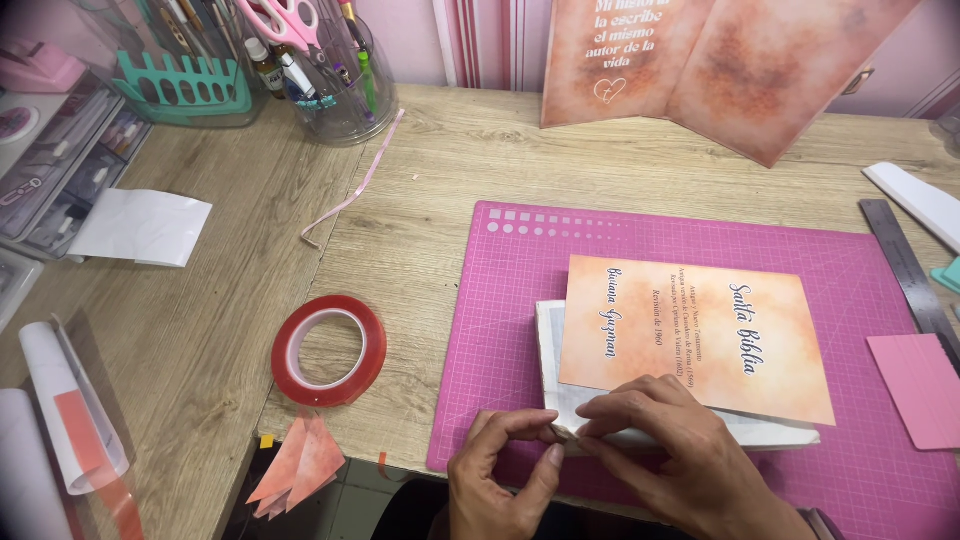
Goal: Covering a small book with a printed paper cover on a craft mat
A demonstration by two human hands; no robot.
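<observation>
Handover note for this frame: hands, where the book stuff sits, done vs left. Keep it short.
Left hand and right hand: fingertips pinch the near-left corner of the white book block.
Book block lies on the pink cutting mat; orange printed sheet lies on top, skewed, front edge loose.
Red tape roll sits left of the mat, metal ruler at its right edge.
Done: sheet placed on the block.
Left: hard to tell; the corner is apparently in progress.

Bare cutting mat [500,330] left of the book [690,335]; tape roll [329,350] blocks beyond.
</observation>
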